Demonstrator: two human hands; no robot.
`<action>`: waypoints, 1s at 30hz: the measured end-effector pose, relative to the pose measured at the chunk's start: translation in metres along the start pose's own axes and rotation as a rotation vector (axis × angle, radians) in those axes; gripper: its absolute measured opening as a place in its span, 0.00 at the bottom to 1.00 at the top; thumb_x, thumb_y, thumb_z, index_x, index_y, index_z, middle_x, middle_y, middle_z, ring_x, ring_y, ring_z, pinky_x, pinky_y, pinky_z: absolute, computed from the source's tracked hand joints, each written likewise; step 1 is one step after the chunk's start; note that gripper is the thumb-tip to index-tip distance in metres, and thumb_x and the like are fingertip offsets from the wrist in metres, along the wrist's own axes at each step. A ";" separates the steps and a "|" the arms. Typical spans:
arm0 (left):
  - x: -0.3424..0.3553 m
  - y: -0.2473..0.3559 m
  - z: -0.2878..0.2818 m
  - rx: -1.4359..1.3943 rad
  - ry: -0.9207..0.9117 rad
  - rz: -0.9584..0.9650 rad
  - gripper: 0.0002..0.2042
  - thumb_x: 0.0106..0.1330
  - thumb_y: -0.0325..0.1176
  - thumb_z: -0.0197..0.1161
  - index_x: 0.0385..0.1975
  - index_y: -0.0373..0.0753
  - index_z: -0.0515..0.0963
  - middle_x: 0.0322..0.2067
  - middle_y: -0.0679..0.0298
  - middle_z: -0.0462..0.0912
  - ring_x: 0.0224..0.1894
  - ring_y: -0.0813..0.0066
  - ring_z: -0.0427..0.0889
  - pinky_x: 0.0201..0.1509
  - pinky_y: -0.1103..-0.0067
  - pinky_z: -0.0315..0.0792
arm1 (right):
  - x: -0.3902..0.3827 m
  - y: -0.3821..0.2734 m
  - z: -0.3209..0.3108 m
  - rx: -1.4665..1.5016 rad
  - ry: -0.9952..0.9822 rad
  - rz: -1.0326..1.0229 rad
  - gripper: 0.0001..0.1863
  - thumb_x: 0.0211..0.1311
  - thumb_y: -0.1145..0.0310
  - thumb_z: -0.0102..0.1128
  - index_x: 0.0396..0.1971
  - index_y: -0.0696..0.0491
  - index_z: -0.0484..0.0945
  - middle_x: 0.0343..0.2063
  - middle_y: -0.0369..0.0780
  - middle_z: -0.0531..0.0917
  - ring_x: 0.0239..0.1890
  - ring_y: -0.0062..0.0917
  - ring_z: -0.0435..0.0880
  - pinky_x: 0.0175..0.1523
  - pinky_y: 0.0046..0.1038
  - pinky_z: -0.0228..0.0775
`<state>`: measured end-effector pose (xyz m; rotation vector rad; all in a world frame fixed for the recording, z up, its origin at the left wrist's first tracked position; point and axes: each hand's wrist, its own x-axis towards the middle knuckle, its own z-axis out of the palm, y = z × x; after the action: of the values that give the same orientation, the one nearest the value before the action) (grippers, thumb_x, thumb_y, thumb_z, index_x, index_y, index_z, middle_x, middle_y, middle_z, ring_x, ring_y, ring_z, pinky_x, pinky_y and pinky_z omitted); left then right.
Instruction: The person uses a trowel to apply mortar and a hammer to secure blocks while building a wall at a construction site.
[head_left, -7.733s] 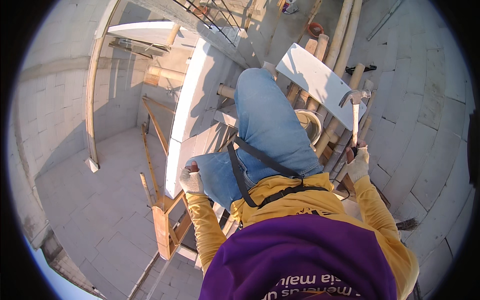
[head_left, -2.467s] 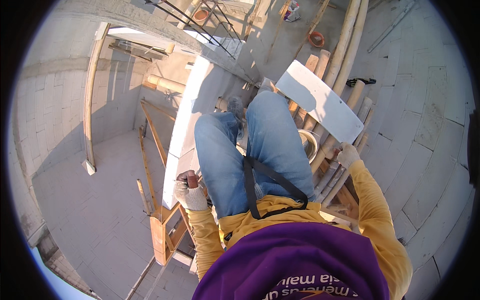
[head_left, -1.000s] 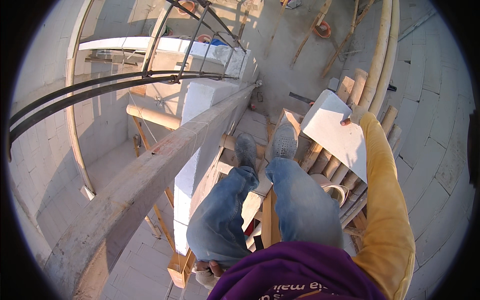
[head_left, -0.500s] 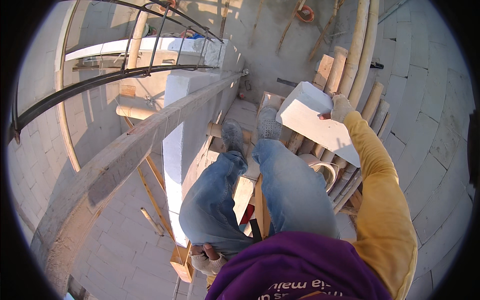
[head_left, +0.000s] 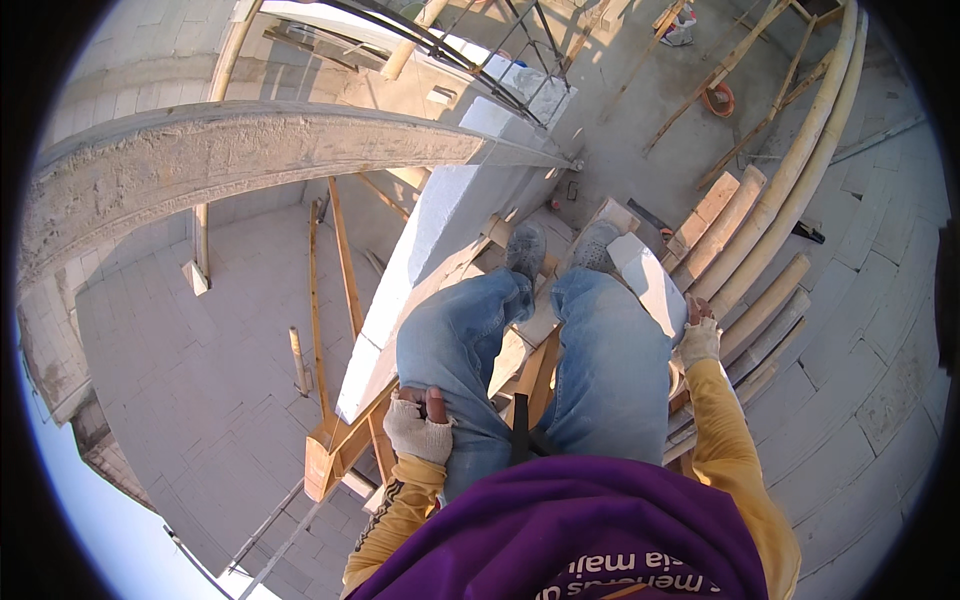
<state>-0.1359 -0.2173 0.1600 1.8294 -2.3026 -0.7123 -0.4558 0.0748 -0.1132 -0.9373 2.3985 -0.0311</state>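
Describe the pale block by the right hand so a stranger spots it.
Start at the blue jeans, then find the gloved right hand. Just up-left of that sits the block, flat-faced and partly sunlit, unlike the round, tan poles to its right.

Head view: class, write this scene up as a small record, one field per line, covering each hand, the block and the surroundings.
Left hand: gloved hand against the left leg
Right hand: gloved hand at the near end of the white block; firmness of hold unclear
Block: beside the right leg, partly sunlit
Upper left: rough beam
Upper right: long pale poles, orange bucket
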 end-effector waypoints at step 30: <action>-0.054 -0.069 -0.053 -0.178 0.177 -0.216 0.12 0.67 0.37 0.66 0.27 0.36 0.78 0.21 0.55 0.78 0.24 0.62 0.79 0.31 0.70 0.72 | -0.056 -0.001 -0.105 0.223 -0.033 0.125 0.49 0.42 0.76 0.76 0.67 0.52 0.58 0.55 0.52 0.76 0.52 0.51 0.80 0.50 0.45 0.78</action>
<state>-0.0405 -0.1931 0.1880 1.9868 -1.8893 -0.7233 -0.4745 0.0911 0.0034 -0.6790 2.3596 -0.2291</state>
